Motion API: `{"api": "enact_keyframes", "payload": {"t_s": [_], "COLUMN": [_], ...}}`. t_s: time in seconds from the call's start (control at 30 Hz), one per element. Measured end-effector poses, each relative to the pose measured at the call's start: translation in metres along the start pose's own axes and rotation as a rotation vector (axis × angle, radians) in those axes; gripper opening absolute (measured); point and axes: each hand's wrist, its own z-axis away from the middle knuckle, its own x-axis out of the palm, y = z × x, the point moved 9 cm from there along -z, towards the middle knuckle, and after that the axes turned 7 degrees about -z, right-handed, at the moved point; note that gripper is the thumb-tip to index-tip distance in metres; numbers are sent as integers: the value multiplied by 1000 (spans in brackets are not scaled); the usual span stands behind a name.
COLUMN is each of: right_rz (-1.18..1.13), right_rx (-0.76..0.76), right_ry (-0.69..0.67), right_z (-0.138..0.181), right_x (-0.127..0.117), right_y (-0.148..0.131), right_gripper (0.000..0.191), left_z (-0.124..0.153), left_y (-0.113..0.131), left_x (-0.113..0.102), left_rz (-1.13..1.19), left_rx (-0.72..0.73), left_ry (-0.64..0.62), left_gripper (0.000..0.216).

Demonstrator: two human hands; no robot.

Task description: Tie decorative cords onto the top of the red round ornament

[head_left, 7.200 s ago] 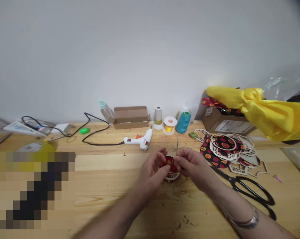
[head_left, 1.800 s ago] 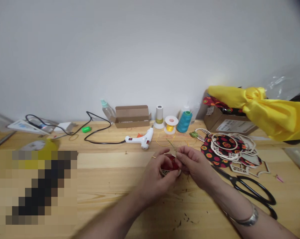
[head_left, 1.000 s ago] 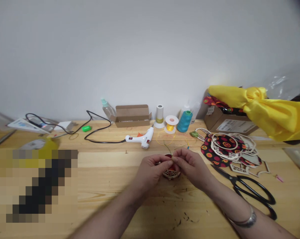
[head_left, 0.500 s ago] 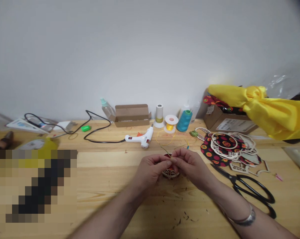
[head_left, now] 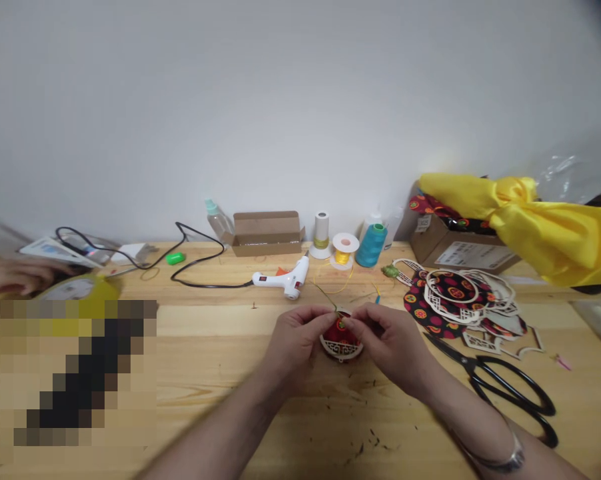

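My left hand pinches a thin green cord between thumb and forefinger, over the top of a round ornament. The ornament has a pale cut-out fretwork frame over dark red patterned fabric and lies on the table. From the right, my right hand closes thumb and forefinger on the cord too, close to the left fingertips. A cord end with a blue tip sticks out beyond the right hand. The exact crossing of the cord between the fingers is too small to make out.
Behind the hands stand a white glue gun, a yellow cord spool, a blue thread cone and an opened cardboard box. Black scissors and fretwork pieces lie right. Another person's hand is far left.
My hands have spread slightly apart, showing more of the round ornament beneath them. At far left, the other person's hand has come further into view. The whole view has shifted a little.
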Motion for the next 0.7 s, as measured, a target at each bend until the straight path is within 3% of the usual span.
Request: {"api": "enact_keyframes", "payload": {"t_s": [0.1, 0.23, 0.33, 0.43, 0.53, 0.63, 0.7], "right_rz": [119, 389, 619, 619, 276, -157, -459], "right_rx": [-143, -483, -703, -763, -627, -218, 109], "right_ry": [26, 58, -41, -128, -17, 136, 74], "right_z": [7, 23, 37, 40, 27, 4, -4], "right_x": [2, 15, 39, 45, 17, -12, -2], "right_y": [-16, -44, -53, -56, -57, -24, 7], "right_gripper": [16, 14, 14, 15, 14, 16, 19], "left_z": [-1, 0, -1, -2, -3, -4, -3], "left_y": [-2, -3, -8, -12, -15, -15, -17], "left_x": [-1, 1, 1, 2, -1, -3, -2], "left_rz": [32, 70, 82, 118, 130, 74, 17], "left_rx": [-5, -25, -79, -107, -105, -88, -93], "left_ry": [12, 3, -7, -40, -28, -8, -9], "left_gripper": [10, 10, 11, 12, 13, 14, 15]}}
